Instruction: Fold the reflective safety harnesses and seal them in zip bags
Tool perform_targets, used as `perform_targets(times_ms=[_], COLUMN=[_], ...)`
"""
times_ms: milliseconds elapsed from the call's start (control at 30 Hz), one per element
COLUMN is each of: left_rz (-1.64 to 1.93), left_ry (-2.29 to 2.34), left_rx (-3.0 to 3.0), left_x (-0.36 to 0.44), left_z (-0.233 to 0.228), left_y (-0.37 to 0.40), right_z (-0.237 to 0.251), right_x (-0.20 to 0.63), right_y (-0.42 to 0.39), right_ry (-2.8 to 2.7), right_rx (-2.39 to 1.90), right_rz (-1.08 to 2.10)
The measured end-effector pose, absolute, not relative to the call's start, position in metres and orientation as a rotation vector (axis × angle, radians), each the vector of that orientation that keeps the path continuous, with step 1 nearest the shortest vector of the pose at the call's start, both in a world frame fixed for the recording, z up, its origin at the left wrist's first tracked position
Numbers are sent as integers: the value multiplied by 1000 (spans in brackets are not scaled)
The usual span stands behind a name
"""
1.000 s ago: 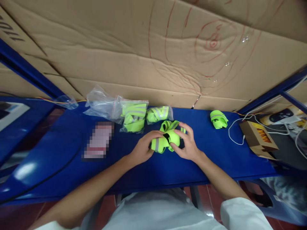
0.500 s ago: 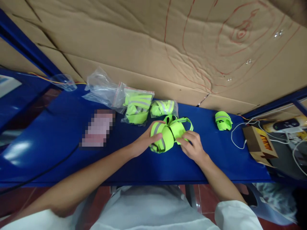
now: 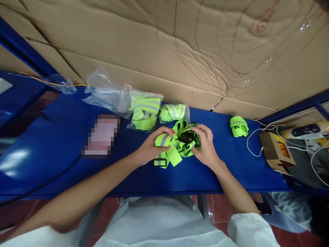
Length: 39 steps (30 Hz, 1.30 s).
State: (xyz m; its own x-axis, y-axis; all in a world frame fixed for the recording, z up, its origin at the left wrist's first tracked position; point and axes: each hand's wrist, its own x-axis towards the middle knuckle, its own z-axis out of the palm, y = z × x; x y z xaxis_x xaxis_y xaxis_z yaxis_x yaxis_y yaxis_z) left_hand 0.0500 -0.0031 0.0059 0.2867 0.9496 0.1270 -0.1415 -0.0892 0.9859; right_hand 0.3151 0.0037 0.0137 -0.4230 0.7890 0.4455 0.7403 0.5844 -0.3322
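Holds a neon-yellow strap (image 3: 176, 156), bunched side to side midway between back and front edges of the surface (image 3: 128, 175), clasped by fingers of the left hand (image 3: 151, 145), nearer the buckle (image 3: 160, 166), and right hand (image 3: 207, 147), around the loops (image 3: 181, 128).

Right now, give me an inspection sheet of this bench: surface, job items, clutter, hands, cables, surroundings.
Surface: blue tabletop, glossy, glare at far left.
Job items: neon strap, partly loose, with black buckle; rolled strap apart at right; larger filled bag and smaller filled bag, both with neon straps inside.
Clutter: clear plastic bags, pixelated item at left, open cardboard box at right.
Hands: left hand grips the buckle end of the neon strap; right hand holds its coiled part.
Cables: white cable by the box; black cable at left; thin wires at back left.
Surroundings: cardboard panel behind, marked in red; tiled floor below.
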Motion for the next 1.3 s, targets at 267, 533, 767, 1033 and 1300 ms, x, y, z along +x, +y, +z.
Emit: perform_targets(times_ms=[267,533,767,1033,1300], left_rz=[1116,1595,1202,1030,901], left_ry=[771,1091,1166,1284,1316], left_rx=[1113,2020,2699,2749,2900], left_x=[46,38,70,73,72], left_z=[7,21,8,4,7], left_y=[0,-7,-27,-30,-35], right_z=[34,34,35,32,32], right_x=[324,328,314,300,299], right_y=[0,1,-12,-20,-19], right_ry=[-2655,-2543,-2607,-2681,-2703], right_rx=[-1026,-1120,-979,-971,-1017], right_rz=[319,-82,-377,-465,-387])
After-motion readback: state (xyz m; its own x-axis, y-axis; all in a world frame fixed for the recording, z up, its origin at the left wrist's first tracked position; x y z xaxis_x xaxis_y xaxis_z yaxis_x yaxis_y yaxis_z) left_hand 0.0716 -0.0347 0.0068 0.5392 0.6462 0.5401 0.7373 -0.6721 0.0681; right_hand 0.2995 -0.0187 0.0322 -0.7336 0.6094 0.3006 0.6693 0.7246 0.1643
